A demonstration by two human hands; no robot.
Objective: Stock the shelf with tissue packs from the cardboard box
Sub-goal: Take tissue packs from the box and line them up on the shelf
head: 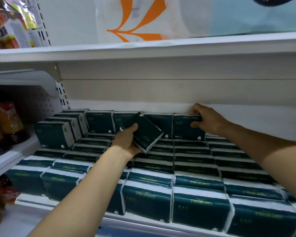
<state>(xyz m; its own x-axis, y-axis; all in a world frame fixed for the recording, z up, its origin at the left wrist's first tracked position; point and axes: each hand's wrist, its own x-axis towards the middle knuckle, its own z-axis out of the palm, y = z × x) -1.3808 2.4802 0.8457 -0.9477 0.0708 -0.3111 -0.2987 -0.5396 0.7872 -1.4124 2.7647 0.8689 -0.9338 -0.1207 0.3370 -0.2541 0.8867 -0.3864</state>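
Tissue pack (144,132) tilted over shelf (143,106) rows | our left hand (126,142) grips it | our right hand (206,121) clasps upright back-row pack (184,129) | cardboard box unseen

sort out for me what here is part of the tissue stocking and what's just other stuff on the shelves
Part of the job:
tilted tissue pack gripped by the left hand
upright back-row pack gripped by the right hand
stocked tissue packs
shelf

Just nearby:
orange drink bottles
snack bags
white and orange bag
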